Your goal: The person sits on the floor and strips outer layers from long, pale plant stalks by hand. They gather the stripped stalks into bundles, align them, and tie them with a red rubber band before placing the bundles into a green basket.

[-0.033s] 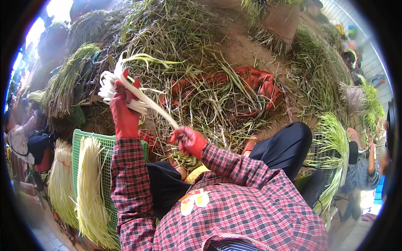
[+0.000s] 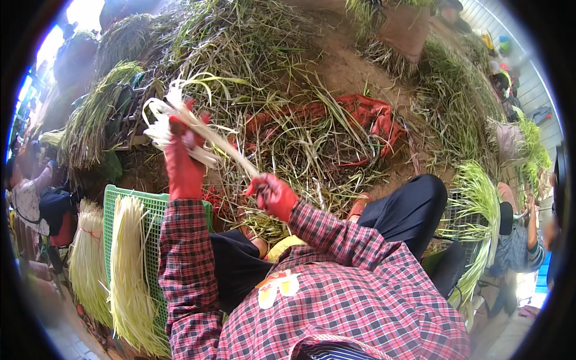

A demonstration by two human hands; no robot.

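Red gloves cover both of my hands. My left hand (image 2: 185,153) is closed around a bunch of pale leafy stalks (image 2: 161,123), whose white ends fan out on its left side. From this bunch a few stalks slant down to the right, where my right hand (image 2: 275,195) grips their lower ends in a closed fist. Thin yellow-green leaves (image 2: 210,79) curl over above the left hand. The left glove's fingers are slightly smeared by motion.
Long pale bundles lean against a green plastic crate (image 2: 157,207) at left. Loose leaves and a crumpled red sheet (image 2: 384,120) cover the ground ahead. Green heaps (image 2: 456,90) stand at right, near a bright green bundle (image 2: 480,210). Other people work at both sides.
My left hand has shifted a little to the right with the bunch, and its wrist has tilted. My right hand has risen slightly, still gripping stalk ends.
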